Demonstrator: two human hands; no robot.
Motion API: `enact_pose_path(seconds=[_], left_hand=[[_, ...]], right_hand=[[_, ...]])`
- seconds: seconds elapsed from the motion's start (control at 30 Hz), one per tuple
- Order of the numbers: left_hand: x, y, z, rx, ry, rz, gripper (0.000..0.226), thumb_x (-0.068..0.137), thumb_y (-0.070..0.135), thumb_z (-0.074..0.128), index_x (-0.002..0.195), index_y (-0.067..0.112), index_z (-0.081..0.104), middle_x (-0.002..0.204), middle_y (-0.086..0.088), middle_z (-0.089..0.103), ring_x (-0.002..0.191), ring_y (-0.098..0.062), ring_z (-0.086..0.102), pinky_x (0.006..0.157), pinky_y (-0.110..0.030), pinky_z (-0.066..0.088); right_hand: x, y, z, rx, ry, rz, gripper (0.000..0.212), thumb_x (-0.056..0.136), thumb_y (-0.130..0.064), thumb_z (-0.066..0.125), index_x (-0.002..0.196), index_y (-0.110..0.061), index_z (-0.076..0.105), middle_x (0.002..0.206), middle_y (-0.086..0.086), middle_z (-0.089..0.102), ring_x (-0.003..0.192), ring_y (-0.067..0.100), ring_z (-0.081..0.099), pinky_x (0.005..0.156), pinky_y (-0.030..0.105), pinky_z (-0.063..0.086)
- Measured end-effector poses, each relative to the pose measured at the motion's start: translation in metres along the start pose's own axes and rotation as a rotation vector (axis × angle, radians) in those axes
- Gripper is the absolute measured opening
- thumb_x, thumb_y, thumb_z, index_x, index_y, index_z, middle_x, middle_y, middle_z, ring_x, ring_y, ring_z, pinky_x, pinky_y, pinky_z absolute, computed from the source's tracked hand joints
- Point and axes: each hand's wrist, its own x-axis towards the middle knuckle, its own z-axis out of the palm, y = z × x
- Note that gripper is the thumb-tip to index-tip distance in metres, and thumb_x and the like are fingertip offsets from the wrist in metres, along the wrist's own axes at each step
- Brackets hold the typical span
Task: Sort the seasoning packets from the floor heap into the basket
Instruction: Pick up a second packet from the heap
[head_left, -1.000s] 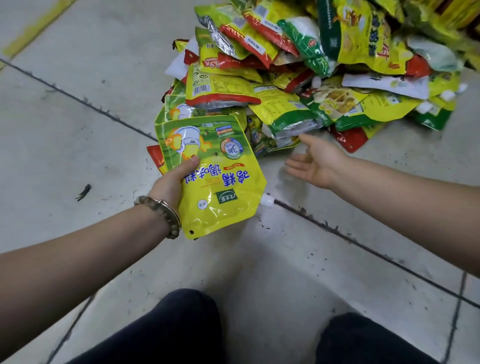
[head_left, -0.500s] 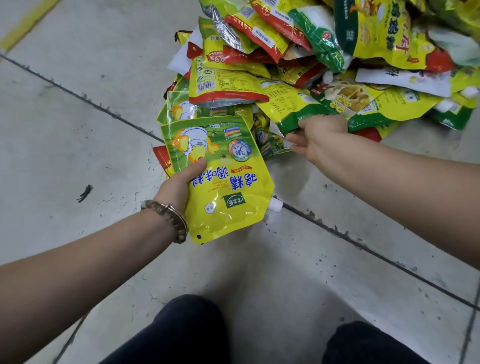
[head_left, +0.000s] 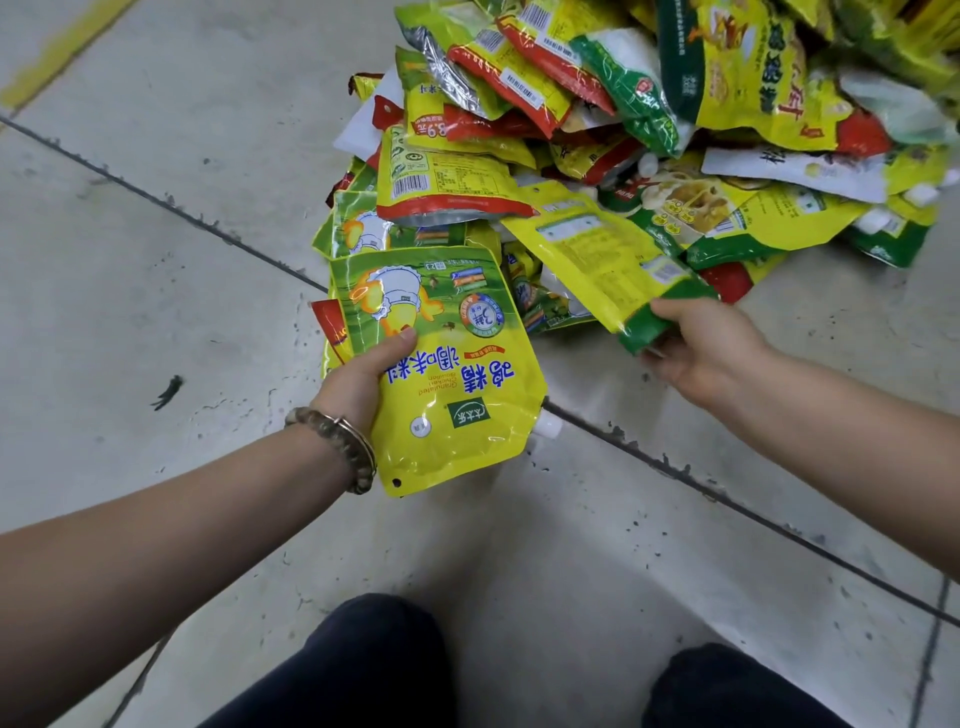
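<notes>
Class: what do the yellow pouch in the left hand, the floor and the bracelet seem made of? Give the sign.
Yellow pouch: likely plastic film, glossy and creased. Floor: matt grey concrete or stone, speckled, with dark joints. Bracelet: dull mottled beads, wood or stone perhaps, beside a shiny ring, probably metal.

Head camera, looking steeply down, close above floor (head_left: 156, 260).

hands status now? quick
Left hand: holding the yellow spouted pouch, thumb on its front.
Right hand: gripping a yellow packet by its green end.
</notes>
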Motion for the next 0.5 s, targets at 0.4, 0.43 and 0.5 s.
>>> enact_pose_path(seconds=[0.4, 0.43, 0.5], left_hand=[[-0.002, -0.005, 0.012, 0.03, -0.093, 0.023, 0.015, 0.09, 0.03, 0.058, 0.091, 0.017, 0.065, 0.056, 0.001, 0.069, 0.046, -0.014, 0.066, 0.035, -0.018, 0.046], [-0.003, -0.005, 0.012, 0.034, -0.092, 0.034, 0.014, 0.09, 0.029, 0.058, 0.089, 0.017, 0.065, 0.055, 0.002, 0.069, 0.045, -0.013, 0.065, 0.035, -0.018, 0.045], [-0.007, -0.004, 0.011, 0.028, -0.11, 0.057, 0.013, 0.089, 0.028, 0.059, 0.09, 0.017, 0.064, 0.057, 0.002, 0.07, 0.047, -0.012, 0.066, 0.036, -0.018, 0.045]], right_hand=[[-0.002, 0.007, -0.016, 0.238, -0.097, 0.069, 0.018, 0.094, -0.003, 0.051, 0.109, -0.011, 0.058, 0.098, 0.009, 0.068, 0.068, 0.019, 0.068, 0.044, 0.03, 0.055], [-0.003, 0.005, -0.017, 0.237, -0.082, 0.037, 0.027, 0.094, 0.0, 0.049, 0.117, -0.01, 0.056, 0.108, 0.01, 0.065, 0.075, 0.02, 0.066, 0.047, 0.031, 0.057], [-0.008, 0.002, -0.022, 0.253, -0.051, -0.053, 0.038, 0.093, 0.005, 0.047, 0.128, -0.01, 0.052, 0.119, 0.01, 0.063, 0.083, 0.02, 0.065, 0.054, 0.033, 0.058]])
